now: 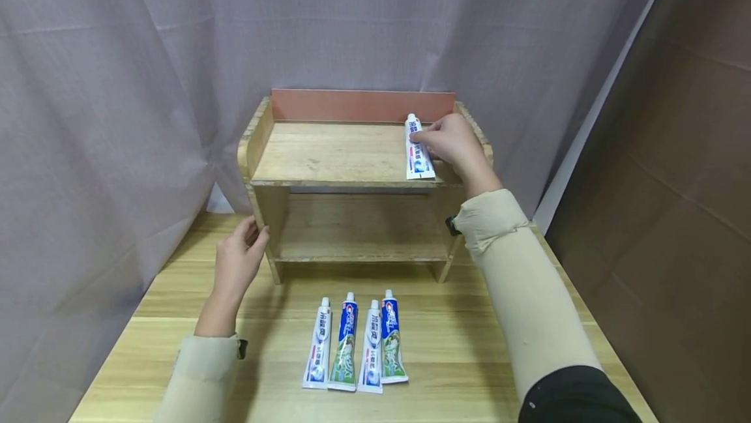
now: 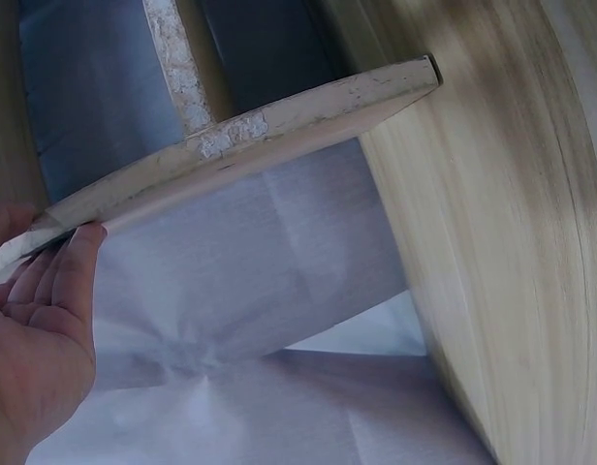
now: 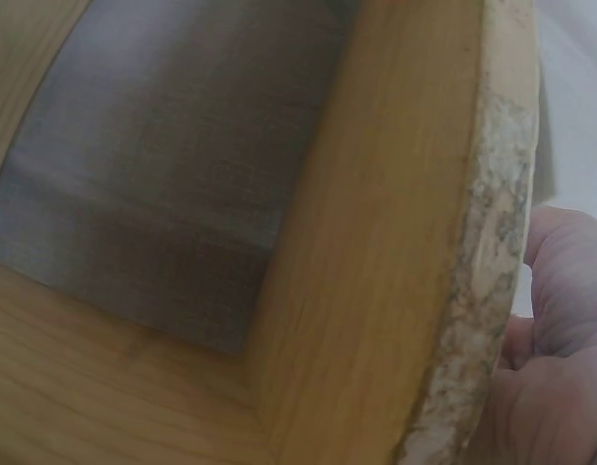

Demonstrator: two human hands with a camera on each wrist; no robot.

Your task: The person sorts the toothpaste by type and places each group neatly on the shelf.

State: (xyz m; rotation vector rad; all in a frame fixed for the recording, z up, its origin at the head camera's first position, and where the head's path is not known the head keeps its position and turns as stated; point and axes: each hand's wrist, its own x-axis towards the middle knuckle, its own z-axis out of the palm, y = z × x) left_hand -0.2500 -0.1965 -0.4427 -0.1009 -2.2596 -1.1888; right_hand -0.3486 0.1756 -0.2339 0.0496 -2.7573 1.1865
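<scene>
A small two-tier wooden shelf (image 1: 328, 156) stands on the table. On the right of its top board lies a white and blue toothpaste tube (image 1: 419, 157), cap toward the back. My right hand (image 1: 454, 143) pinches this tube between thumb and fingers; the right wrist view shows the hand (image 3: 560, 378) partly hidden behind the shelf's side panel (image 3: 376, 232). With thumb and fingers on either side, my left hand (image 1: 237, 260) grips the edge of the left side panel, as the left wrist view shows with the hand (image 2: 47, 339) at the panel (image 2: 279, 136).
Several toothpaste tubes lie in a row on the wooden table (image 1: 446, 358) before the shelf: white ones (image 1: 319, 348) alternate with blue and green ones (image 1: 346, 345). A reddish back strip (image 1: 358, 105) lines the top tier. Grey curtain (image 1: 352, 25) hangs behind.
</scene>
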